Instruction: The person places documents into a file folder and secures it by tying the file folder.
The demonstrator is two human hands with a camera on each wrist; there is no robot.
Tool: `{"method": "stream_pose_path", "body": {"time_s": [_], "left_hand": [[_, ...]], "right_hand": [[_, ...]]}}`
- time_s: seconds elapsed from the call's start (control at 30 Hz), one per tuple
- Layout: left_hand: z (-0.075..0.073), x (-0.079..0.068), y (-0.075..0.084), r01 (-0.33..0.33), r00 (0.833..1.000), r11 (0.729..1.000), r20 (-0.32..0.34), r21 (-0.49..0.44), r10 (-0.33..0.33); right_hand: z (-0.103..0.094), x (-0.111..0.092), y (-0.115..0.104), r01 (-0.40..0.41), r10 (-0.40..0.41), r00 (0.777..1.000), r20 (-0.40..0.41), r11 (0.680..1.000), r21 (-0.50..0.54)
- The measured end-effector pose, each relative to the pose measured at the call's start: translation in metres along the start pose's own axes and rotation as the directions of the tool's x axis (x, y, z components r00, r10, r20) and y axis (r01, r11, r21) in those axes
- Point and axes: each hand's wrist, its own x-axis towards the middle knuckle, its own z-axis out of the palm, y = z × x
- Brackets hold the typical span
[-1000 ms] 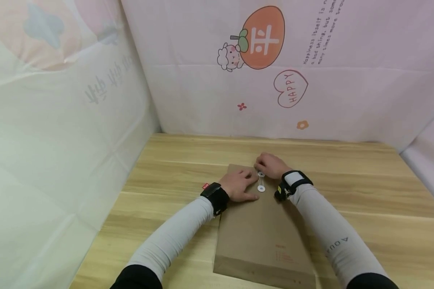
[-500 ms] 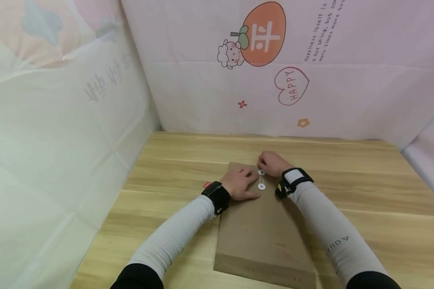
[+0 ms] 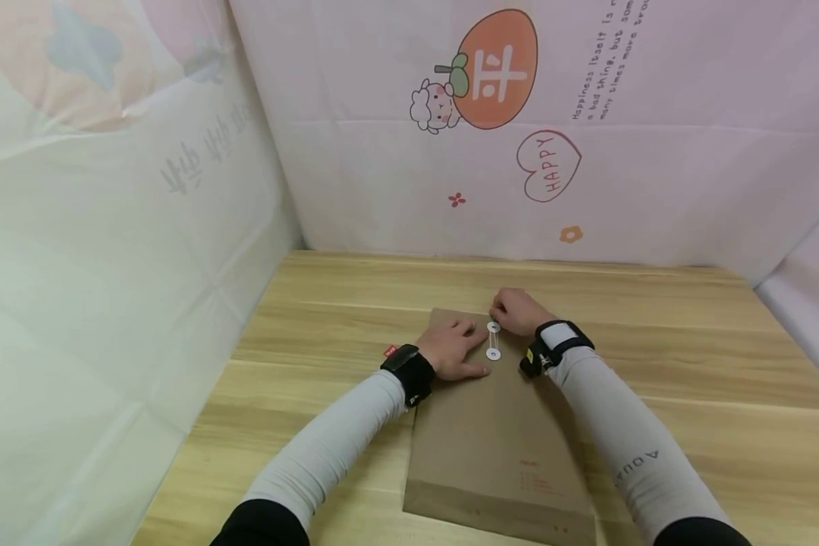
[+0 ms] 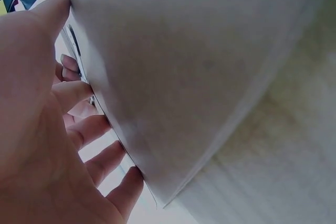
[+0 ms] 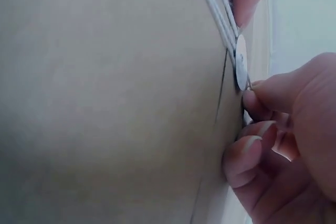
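A brown kraft document envelope [image 3: 484, 432] lies flat on the table. Near its far end are two white button discs, the upper disc [image 3: 494, 327] and the lower disc [image 3: 494, 354], with white string [image 5: 218, 11] wound between them. My left hand [image 3: 450, 350] rests on the envelope left of the discs, fingers spread; its fingertips [image 4: 131, 179] touch the paper in the left wrist view. My right hand [image 3: 519, 311] is at the upper disc. In the right wrist view its thumb and forefinger pinch the string end right beside the disc, other fingers curled against the paper.
The wood-grain table [image 3: 689, 341] extends around the envelope. A printed white cloth [image 3: 382, 182] hangs at the back, and another white sheet [image 3: 109, 303] stands along the left side. Both wrists wear black straps, the left strap [image 3: 409, 374] overlapping the envelope's left edge.
My right hand has moved slightly to the right around the upper disc, from its left side to its right. My left hand stays in place on the envelope.
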Motion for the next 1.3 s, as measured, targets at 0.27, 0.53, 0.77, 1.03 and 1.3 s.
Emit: {"method": "stream_pose_path", "body": {"time_s": [0.27,0.53,0.77,1.03,1.3], "left_hand": [[0.005,0.006,0.001,0.015,1.0,1.0,0.024,-0.019,-0.015],[0.002,-0.006,-0.012,-0.033,0.999,0.997,0.014,-0.075,0.034],[-0.008,-0.062,-0.005,-0.094,0.994,0.994,0.047,-0.061,0.097],[0.001,-0.107,0.009,-0.25,0.962,0.963,0.093,-0.097,0.258],[0.008,-0.108,0.01,-0.276,0.955,0.958,0.089,-0.078,0.282]], "right_hand": [[-0.008,-0.015,0.006,-0.212,0.23,0.972,-0.047,0.945,0.25],[-0.036,-0.055,-0.006,-0.086,0.087,0.996,-0.004,0.987,0.139],[-0.038,-0.145,-0.033,0.045,-0.044,0.998,0.051,0.999,-0.019],[-0.007,-0.226,-0.06,0.1,-0.094,0.991,0.097,0.993,-0.061],[0.012,-0.234,-0.057,0.085,-0.077,0.987,0.141,0.995,-0.051]]}}
